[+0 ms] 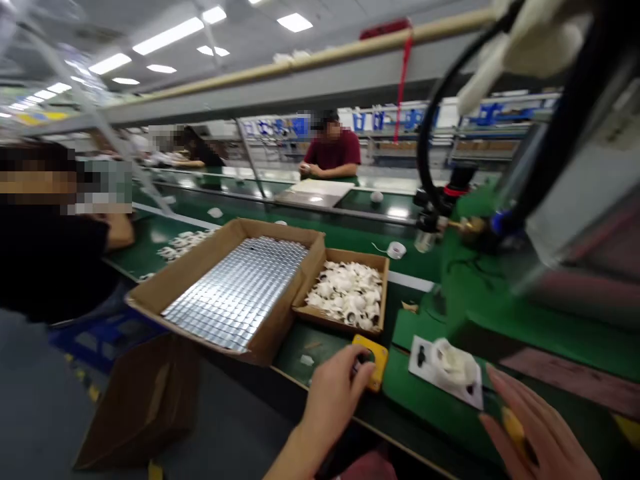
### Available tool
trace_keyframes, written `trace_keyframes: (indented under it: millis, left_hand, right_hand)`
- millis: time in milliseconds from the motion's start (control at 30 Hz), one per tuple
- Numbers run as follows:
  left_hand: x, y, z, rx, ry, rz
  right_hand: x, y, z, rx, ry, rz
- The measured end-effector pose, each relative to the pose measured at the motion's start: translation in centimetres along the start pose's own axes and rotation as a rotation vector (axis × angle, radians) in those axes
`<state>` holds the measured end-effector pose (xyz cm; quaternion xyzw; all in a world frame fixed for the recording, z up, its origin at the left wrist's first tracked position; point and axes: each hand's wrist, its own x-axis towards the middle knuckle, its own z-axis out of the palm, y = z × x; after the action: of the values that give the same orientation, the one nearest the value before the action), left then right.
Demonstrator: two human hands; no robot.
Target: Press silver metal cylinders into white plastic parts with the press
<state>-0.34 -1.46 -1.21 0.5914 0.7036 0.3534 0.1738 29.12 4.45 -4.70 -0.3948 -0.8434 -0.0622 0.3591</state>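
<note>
My left hand point(334, 379) is at a yellow box point(379, 365) with a dark round middle, at the bench's front edge. Its fingers are curled and the thumb and forefinger lie close around something small and dark that I cannot make out. At the lower right, my right hand point(543, 427) has its fingers stretched out, with another yellow piece point(514, 427) partly hidden behind them. Between the hands, a white plastic part point(454, 363) sits on a pale metal plate point(419, 360) on the green machine base point(420, 407).
A large cardboard tray point(273, 343) holds rows of shiny metal pieces. Beside it a smaller box point(384, 293) is filled with white parts. A tape roll point(397, 250) lies behind. The machine point(565, 220) with black hoses stands right. A co-worker point(47, 247) sits left; others work beyond.
</note>
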Motion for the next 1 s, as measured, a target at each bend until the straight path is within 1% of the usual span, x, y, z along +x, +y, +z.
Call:
trace_keyframes:
  millis: [100, 167, 233, 300, 367, 433, 567, 733, 833, 900, 1000]
  left_hand:
    - [0.1, -1.1, 0.0, 0.096, -0.002, 0.078]
    - [0.1, -1.7, 0.2, 0.162, 0.013, 0.179]
    - [0.2, -2.1, 0.5, 0.215, 0.043, 0.294]
    - [0.2, -2.2, 0.8, 0.262, 0.075, 0.391]
    - [0.2, -2.0, 0.9, 0.303, 0.092, 0.437]
    - [0.1, -1.6, 0.9, 0.340, 0.082, 0.418]
    - [0.0, -0.9, 0.6, 0.402, 0.017, 0.309]
    - [0.1, -0.6, 0.6, 0.379, 0.003, 0.250]
    - [0.3, -0.7, 0.5, 0.297, -0.012, 0.197]
    - [0.5, -0.7, 0.3, 0.204, -0.028, 0.129]
    - [0.8, -0.5, -0.1, -0.056, -0.029, -0.031]
  right_hand:
    - [-3.1, 1.3, -1.9, -0.146, -0.047, 0.146]
    - [-4.5, 1.4, -2.8, -0.213, -0.071, 0.205]
    - [-5.2, 1.2, -3.2, -0.231, -0.070, 0.186]
    - [-5.4, 0.8, -3.2, -0.233, -0.058, 0.145]
    - [-5.5, 0.5, -3.1, -0.244, -0.049, 0.119]
    - [-5.5, 0.2, -3.0, -0.249, -0.041, 0.107]
    - [-5.8, -0.2, -3.2, -0.244, -0.067, 0.104]
    - [-5.4, -0.7, -3.3, -0.277, -0.079, 0.149]
    - [-5.0, -0.8, -3.3, -0.252, -0.057, 0.146]
    - [-4.8, -0.9, -3.3, -0.204, -0.029, 0.151]
    - [-4.2, -1.5, -3.3, -0.056, -0.025, 0.222]
